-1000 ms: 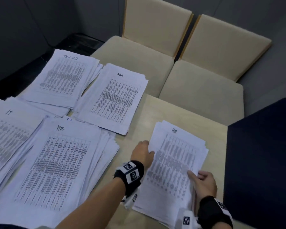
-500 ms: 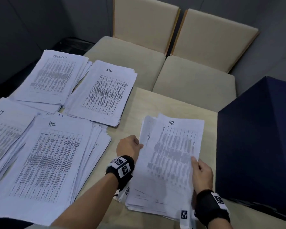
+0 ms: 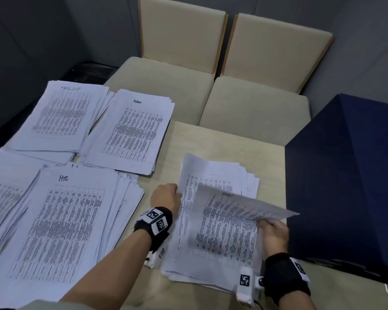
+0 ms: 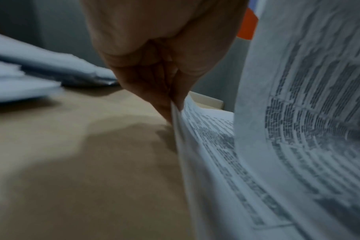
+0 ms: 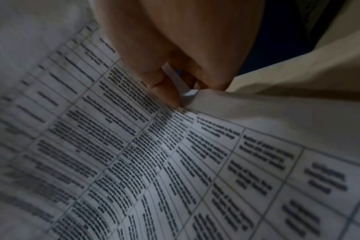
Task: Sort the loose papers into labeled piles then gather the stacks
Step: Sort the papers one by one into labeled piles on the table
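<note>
A loose stack of printed papers (image 3: pixel 213 260) lies on the table's right half. My left hand (image 3: pixel 174 194) pinches the stack's left edge, and the left wrist view shows the fingers (image 4: pixel 164 91) closed on several sheets' edges. My right hand (image 3: pixel 266 225) pinches the right edge of the top sheet (image 3: pixel 229 222), which is lifted and curled above the stack; the thumb (image 5: pixel 164 91) presses on it in the right wrist view. Labeled piles lie to the left: TASKLIST (image 3: pixel 61 115), Admin (image 3: pixel 132 135), IT (image 3: pixel 2 198), HR (image 3: pixel 61 227).
A tall dark blue box (image 3: pixel 345 186) stands on the table right beside my right hand. Two beige chairs (image 3: pixel 170 77) (image 3: pixel 255 106) sit behind the table's far edge. Bare tabletop (image 3: pixel 222 142) shows beyond the loose stack.
My right hand has lifted the top HR sheet off the loose stack, curling it upward. My left hand has taken hold of the stack's left edge.
</note>
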### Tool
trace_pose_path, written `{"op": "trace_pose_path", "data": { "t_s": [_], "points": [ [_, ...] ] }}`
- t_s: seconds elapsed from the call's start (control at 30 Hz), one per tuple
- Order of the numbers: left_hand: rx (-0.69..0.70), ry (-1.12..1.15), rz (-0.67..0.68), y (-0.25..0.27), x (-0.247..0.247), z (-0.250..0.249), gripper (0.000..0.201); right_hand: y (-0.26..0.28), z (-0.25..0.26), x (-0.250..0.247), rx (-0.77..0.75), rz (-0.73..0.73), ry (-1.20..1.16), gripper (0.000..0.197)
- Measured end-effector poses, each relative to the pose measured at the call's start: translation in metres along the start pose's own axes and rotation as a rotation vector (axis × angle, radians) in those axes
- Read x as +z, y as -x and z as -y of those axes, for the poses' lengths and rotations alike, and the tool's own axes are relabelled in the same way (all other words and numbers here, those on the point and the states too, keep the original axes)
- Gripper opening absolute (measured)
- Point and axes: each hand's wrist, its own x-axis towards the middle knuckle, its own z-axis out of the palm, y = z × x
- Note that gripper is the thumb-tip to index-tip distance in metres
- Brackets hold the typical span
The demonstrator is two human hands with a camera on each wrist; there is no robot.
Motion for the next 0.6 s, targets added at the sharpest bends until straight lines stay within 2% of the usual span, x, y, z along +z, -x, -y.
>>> {"op": "trace_pose_path", "data": {
  "t_s": [0.07,0.13,0.23,0.3,0.37,0.5,0.6],
  "points": [
    [0.063,-0.163,0.048,-0.001,-0.008,-0.001,0.022,-0.002,-0.005,-0.003,0.037,0.008,0.003,0.019],
    [0.113,-0.311,0.085,0.002,-0.018,-0.002,0.032,-0.001,-0.004,-0.005,0.063,0.03,-0.034,0.014],
    [0.197,-0.315,0.018,0.01,-0.033,-0.006,0.041,0.002,-0.002,-0.003,0.086,0.095,-0.105,0.01],
    [0.27,-0.073,-0.041,0.014,-0.034,-0.004,0.034,0.004,-0.001,0.0,0.095,0.143,-0.1,0.012],
    [0.286,0.276,-0.048,0.018,-0.035,0.0,0.04,0.003,-0.002,0.002,0.102,0.187,-0.085,0.016],
    [0.238,0.807,0.066,0.023,-0.031,0.003,0.05,0.002,0.007,0.003,0.11,0.262,-0.166,0.032],
    [0.175,1.024,0.16,0.02,-0.025,0.006,0.061,0.004,0.017,0.001,0.109,0.314,-0.221,0.007]
  ]
}}
